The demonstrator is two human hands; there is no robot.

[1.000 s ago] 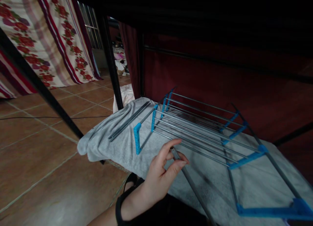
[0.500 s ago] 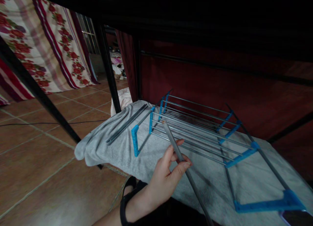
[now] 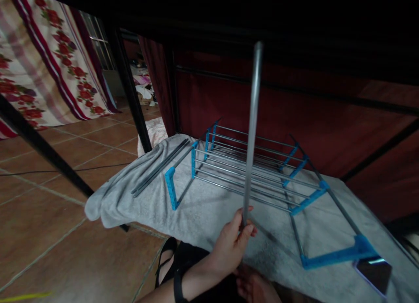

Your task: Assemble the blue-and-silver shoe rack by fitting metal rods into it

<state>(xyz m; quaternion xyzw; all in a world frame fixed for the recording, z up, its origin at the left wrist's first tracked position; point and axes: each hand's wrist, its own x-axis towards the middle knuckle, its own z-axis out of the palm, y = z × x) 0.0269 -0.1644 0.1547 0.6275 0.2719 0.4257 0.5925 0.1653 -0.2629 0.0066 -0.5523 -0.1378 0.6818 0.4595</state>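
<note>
My left hand (image 3: 234,244) is closed round the lower end of a grey metal rod (image 3: 251,132), which stands almost upright in front of me. Behind it a partly built rack (image 3: 248,172) of thin grey bars and blue plastic side pieces lies on a grey towel (image 3: 203,211). Two or three loose grey rods (image 3: 159,167) rest on the towel to the rack's left. My wrist wears a black band. Something skin-coloured (image 3: 255,290) shows at the bottom edge under my hand; I cannot tell whether it is a hand or a foot.
A phone (image 3: 373,272) lies on the towel at the lower right, beside a blue corner piece. Black frame posts (image 3: 129,89) stand at the left, over a brown tiled floor (image 3: 49,224). A flowered cloth (image 3: 39,76) hangs at the far left. Dark red fabric closes the back.
My left hand has swung the rod from lying low and slanted over the towel to almost upright, and now grips near its lower end. The view has shifted left.
</note>
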